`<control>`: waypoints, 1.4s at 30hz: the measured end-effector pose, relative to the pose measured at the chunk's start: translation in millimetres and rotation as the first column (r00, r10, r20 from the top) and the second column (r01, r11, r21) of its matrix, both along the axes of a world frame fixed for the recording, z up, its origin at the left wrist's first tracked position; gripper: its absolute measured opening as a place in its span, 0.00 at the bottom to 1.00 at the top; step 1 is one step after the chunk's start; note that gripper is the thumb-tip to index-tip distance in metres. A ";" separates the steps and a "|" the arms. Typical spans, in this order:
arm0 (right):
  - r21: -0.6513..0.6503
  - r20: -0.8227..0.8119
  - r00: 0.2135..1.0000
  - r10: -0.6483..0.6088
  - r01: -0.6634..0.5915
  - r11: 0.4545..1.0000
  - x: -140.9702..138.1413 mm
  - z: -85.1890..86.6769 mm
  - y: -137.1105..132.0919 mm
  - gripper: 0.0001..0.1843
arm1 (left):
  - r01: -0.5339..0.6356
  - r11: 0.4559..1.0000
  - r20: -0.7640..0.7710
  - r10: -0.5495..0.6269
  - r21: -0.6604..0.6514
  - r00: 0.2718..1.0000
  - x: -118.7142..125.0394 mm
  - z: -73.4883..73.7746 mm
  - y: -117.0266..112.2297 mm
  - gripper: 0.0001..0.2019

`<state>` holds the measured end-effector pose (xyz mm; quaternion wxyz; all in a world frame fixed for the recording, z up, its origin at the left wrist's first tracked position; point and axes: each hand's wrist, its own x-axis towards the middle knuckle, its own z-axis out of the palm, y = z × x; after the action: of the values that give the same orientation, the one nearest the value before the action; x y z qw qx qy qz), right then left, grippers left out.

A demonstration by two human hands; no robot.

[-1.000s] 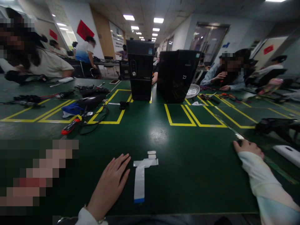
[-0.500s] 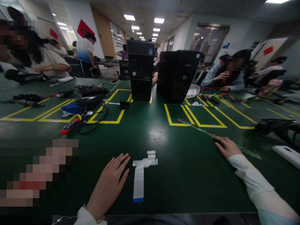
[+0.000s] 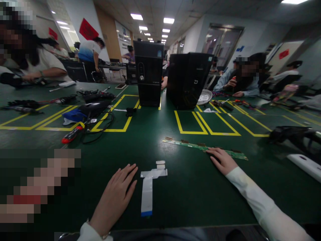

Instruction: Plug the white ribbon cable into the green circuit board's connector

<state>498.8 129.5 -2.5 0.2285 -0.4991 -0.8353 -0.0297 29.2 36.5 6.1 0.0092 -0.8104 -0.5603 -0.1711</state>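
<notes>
My left hand (image 3: 116,194) lies flat on the green table, fingers stretched out and holding nothing. Just to its right is a white flat ribbon cable (image 3: 147,192) with a blue end, bent into a T shape, with a small connector at its upper right. A long, narrow green circuit board (image 3: 192,145) rests across the table farther off, to the right of the cable. My right hand (image 3: 222,161) has its fingertips on the board's middle and grips it from the near side; the exact finger contact is partly hidden.
Two black computer towers (image 3: 150,73) stand at the table's middle. A red-handled screwdriver (image 3: 72,134) and tangled black cables lie left. Another person's blurred arm (image 3: 42,182) reaches in at near left. A white device (image 3: 304,167) sits at right; yellow tape (image 3: 193,133) marks the tabletop.
My right hand has moved left with the circuit board, which now lies closer to the ribbon cable and at a flatter slant. My left hand stays beside the cable.
</notes>
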 end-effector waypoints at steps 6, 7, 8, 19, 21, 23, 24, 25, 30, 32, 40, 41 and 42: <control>0.018 0.000 0.996 0.093 -0.093 0.996 -38.8 1.1 -1.7 0.17 | -0.001 1.000 -0.004 0.001 -0.007 1.000 -0.3 -0.6 0.2 0.22; 0.023 -0.003 0.994 0.109 -0.109 0.994 -44.3 0.3 -1.6 0.17 | -0.002 1.000 -0.006 0.002 -0.008 1.000 -0.4 -0.8 0.4 0.22; 0.029 -0.006 0.992 0.125 -0.125 0.992 -49.6 -0.4 -1.5 0.17 | -0.002 1.000 -0.009 0.002 -0.009 1.000 -0.5 -1.0 0.6 0.22; 0.005 0.035 0.980 0.196 -0.196 0.981 -102.4 9.7 -8.6 0.17 | 0.003 1.000 -0.025 -0.003 -0.014 1.000 -2.3 -3.1 0.8 0.22; 0.002 0.035 0.981 0.193 -0.193 0.981 -110.3 10.4 -9.5 0.18 | 0.005 1.000 -0.023 -0.006 -0.013 1.000 -2.2 -2.3 0.6 0.22; -0.008 0.033 0.981 0.191 -0.191 0.982 -118.2 10.0 -10.6 0.18 | 0.009 1.000 -0.022 -0.010 -0.006 1.000 -1.8 -1.4 0.6 0.22; -0.013 0.031 0.982 0.187 -0.187 0.982 -122.5 9.6 -11.5 0.18 | 0.012 1.000 -0.020 -0.012 0.001 1.000 -1.5 -1.1 0.7 0.22; -0.020 0.031 0.982 0.185 -0.184 0.983 -127.0 9.2 -12.7 0.19 | 0.013 1.000 -0.018 -0.012 0.007 1.000 -1.1 -0.9 0.9 0.22; -0.055 0.025 0.983 0.184 -0.182 0.982 -153.7 8.5 -21.0 0.20 | 0.009 1.000 -0.007 -0.009 0.009 1.000 -0.6 -1.8 1.5 0.22; -0.064 0.021 0.980 0.200 -0.198 0.978 -165.0 9.6 -23.6 0.21 | 0.007 1.000 -0.009 -0.007 0.005 1.000 -1.0 -2.2 1.5 0.22; -0.134 0.042 0.979 0.198 -0.191 0.972 -196.5 19.3 -23.4 0.25 | 0.000 1.000 -0.024 0.000 -0.003 1.000 1.3 1.8 0.7 0.22; -0.135 0.042 0.981 0.190 -0.183 0.974 -199.2 19.4 -23.0 0.25 | 0.001 1.000 -0.026 -0.001 -0.003 1.000 1.5 2.2 0.6 0.22; -0.134 0.041 0.983 0.181 -0.174 0.976 -201.8 19.0 -22.7 0.25 | 0.002 1.000 -0.024 -0.002 -0.004 1.000 1.5 2.4 0.5 0.22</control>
<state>297.0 106.8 16.5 0.1751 -0.4352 -0.8826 0.0318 30.7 37.0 8.4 0.0143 -0.8129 -0.5598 -0.1602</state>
